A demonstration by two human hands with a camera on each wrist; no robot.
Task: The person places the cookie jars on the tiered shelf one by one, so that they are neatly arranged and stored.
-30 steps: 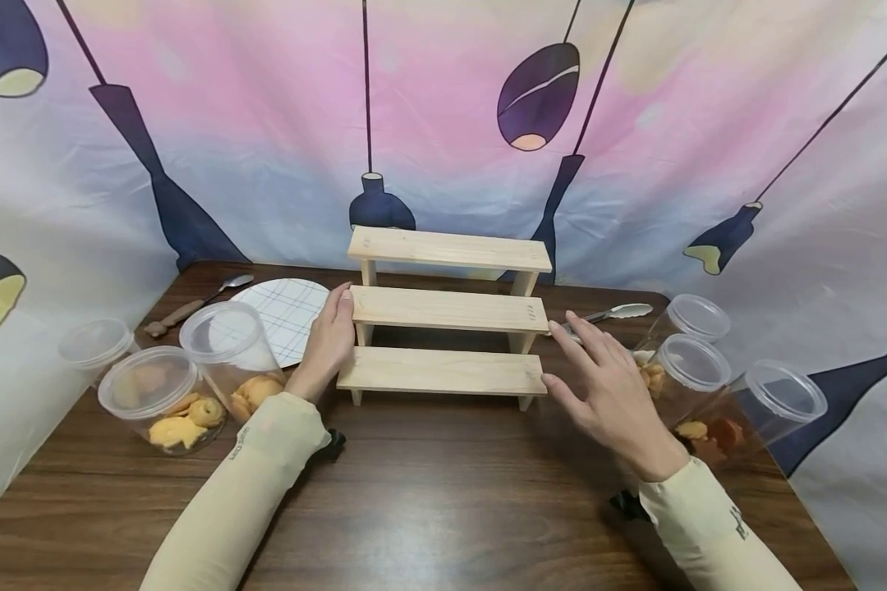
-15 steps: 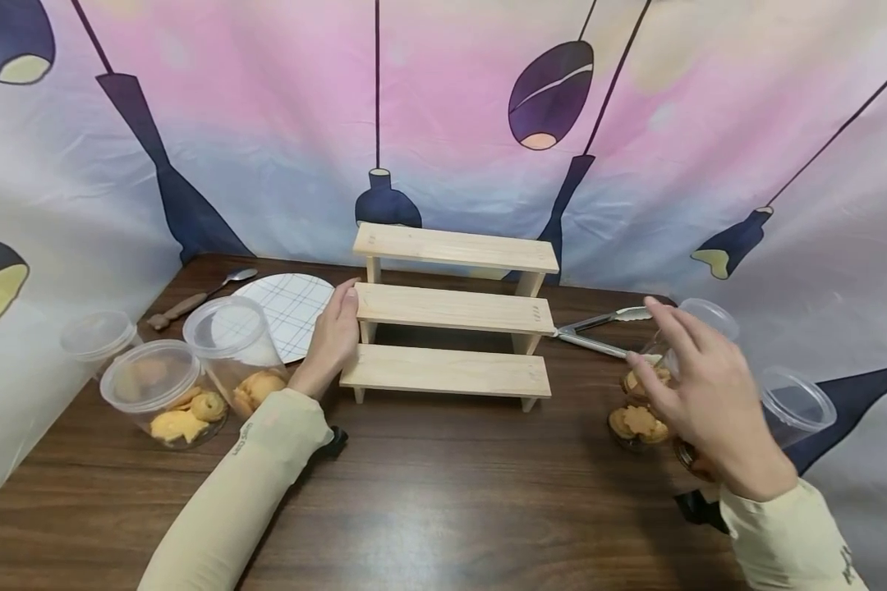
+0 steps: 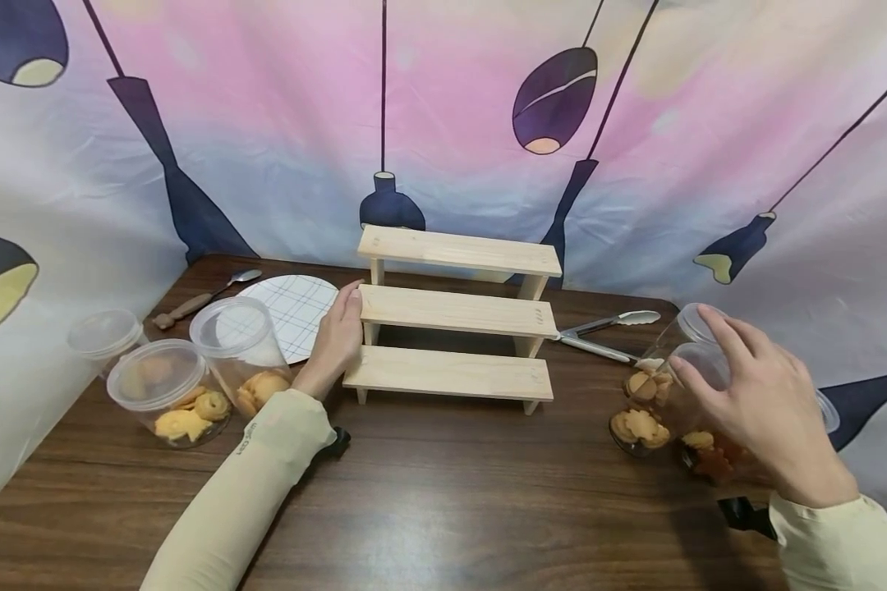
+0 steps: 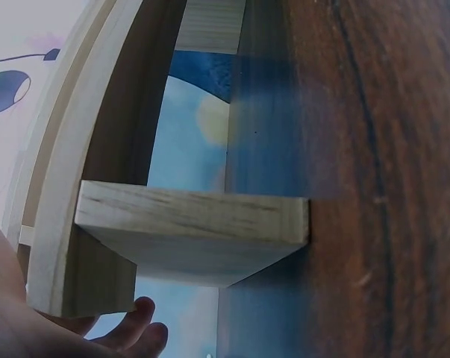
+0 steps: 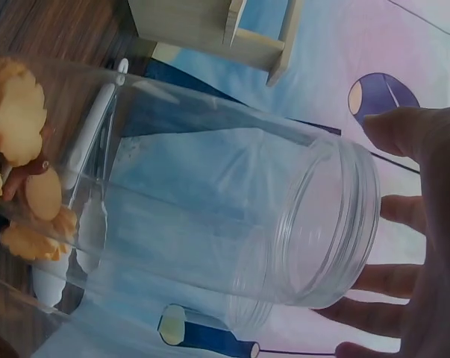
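A three-tier wooden display stand stands at the middle of the table. My left hand grips the left end of its middle tier; in the left wrist view the fingertips reach past the plank's end. Over at the right, my right hand is held above a group of clear lidded jars with its fingers spread. In the right wrist view, thumb and fingers surround the lidded end of one clear jar, close to its lid. Cookies lie in the bottom of that jar.
On the left stand several clear cookie jars, a round white checked mat and a spoon with a wooden handle. Metal tongs lie right of the stand. Behind the wooden table hangs a printed curtain.
My right hand has moved away from the stand's right side, rightward to the jars, uncovering the tongs. The left hand keeps its hold on the stand.
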